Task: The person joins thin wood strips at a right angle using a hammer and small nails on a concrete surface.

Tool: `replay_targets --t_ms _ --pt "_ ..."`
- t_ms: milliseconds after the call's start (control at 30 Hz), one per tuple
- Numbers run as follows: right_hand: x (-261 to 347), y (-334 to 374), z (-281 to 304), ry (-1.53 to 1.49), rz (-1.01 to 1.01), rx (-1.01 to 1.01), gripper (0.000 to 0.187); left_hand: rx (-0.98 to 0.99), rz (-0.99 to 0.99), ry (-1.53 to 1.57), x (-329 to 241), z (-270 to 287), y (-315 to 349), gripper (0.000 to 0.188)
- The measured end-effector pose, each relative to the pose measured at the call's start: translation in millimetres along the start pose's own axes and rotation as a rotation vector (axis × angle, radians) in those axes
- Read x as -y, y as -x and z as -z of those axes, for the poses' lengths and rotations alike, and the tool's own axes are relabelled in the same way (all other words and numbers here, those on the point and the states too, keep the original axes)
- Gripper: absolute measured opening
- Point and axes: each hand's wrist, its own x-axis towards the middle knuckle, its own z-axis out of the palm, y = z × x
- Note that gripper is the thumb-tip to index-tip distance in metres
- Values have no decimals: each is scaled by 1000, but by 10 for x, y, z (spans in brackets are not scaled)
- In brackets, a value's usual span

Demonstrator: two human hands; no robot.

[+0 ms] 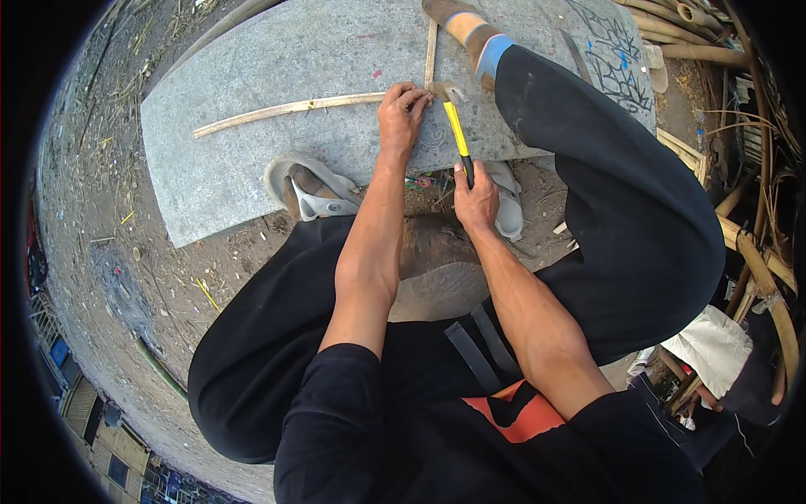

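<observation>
My right hand [477, 200] is wrapped round the black grip of a claw hammer [456, 128] with a yellow and black handle. The hammer's metal head is low over the corner where two strips come together. A long, pale bamboo strip [294, 107] runs left from that corner, and a shorter strip [431, 52] runs away from me. Over the long strip's right end, my left hand [401, 119] is closed, its thumb and fingertips pinched beside the hammer head. Whatever is between those fingertips is too small to make out.
Under the strips lies a grey board [201, 172] with dark scribbles at its far right. My socked right foot [470, 34] rests on it; my left foot wears a grey clog [312, 186]. Another clog [509, 200] lies near the right hand. Bamboo poles [766, 269] are heaped at right.
</observation>
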Motion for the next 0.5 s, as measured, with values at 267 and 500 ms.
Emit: replay_targets --t_ms 267,500 --pt "129 -19 26 -190 22 -89 37 -10 24 30 -1 -9 -1 14" --pt "16 39 -23 -44 46 -46 37 -1 11 30 36 -3 -13 15"
